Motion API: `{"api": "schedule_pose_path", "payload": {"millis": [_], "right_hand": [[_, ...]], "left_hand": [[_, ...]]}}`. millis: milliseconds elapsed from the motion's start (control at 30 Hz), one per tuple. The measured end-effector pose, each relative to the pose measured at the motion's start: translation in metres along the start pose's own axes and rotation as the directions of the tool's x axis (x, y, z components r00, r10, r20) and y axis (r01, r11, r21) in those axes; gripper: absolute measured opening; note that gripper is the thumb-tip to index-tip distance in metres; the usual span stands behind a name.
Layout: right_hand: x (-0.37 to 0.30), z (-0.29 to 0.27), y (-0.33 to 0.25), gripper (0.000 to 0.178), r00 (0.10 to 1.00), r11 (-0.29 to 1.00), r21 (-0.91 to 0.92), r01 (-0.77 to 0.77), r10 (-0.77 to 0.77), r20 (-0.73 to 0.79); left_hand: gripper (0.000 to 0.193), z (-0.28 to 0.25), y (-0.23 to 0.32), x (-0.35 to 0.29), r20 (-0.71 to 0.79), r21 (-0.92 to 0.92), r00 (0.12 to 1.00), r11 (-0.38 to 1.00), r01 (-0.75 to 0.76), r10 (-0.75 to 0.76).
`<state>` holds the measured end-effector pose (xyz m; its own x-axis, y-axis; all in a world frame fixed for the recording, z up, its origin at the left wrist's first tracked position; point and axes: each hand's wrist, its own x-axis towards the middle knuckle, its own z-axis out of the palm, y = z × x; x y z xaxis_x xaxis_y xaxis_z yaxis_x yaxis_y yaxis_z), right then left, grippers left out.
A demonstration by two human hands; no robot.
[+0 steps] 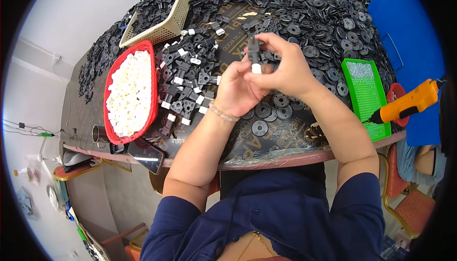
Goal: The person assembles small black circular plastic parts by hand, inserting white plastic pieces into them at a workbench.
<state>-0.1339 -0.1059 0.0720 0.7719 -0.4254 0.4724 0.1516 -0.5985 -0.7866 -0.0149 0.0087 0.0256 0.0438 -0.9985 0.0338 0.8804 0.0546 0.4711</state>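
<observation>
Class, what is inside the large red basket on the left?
The large red basket holds a heap of small white pieces. Only the heap's surface shows; the pieces beneath and the basket's bottom are covered.

Brown-gold letters [236,47] are printed on the dark table top [83,127]. They run on a slant. 1 bunch of big letters shows in the gap between the piles of black parts [342,35]. More letters show down by the near edge. Black parts hide bits of the words, and some print is too small to read.
</observation>
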Motion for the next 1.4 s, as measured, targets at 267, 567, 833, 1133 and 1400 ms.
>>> {"api": "schedule_pose_path", "payload": {"millis": [267,567,833,1133,1400], "right_hand": [[0.087,0.129,0.012,0.087,0.97,0.976,-0.105,0.189,-0.169,0.173],[0.206,0.123,0.14,0.061,0.98,0.733,-0.674,0.095,0.051,0.193],[0.19,0.064,0.119,0.043,0.708,0.755,-0.631,0.179,0.346,0.616],[0.141,-0.004,0.042,0.024,0.802,0.945,-0.242,-0.221,0.317,0.506],[0.116,-0.019,0.113,0.028,0.763,0.752,-0.646,0.132,0.339,0.55]], "left_hand": [[0.052,-0.072,0.0,0.011,-0.18,-0.106,0.974,0.982,-0.156,0.135],[0.035,-0.064,0.024,0.013,-0.581,-0.032,0.773,0.942,-0.333,0.253],[0.045,-0.052,0.02,0.012,-0.621,0.108,0.713,0.936,-0.334,0.326],[0.037,-0.035,0.017,0.014,-0.401,0.138,0.798,0.891,-0.434,0.45],[0.021,-0.053,0.033,0.012,-0.507,0.049,0.764,0.898,-0.437,0.399]]}}
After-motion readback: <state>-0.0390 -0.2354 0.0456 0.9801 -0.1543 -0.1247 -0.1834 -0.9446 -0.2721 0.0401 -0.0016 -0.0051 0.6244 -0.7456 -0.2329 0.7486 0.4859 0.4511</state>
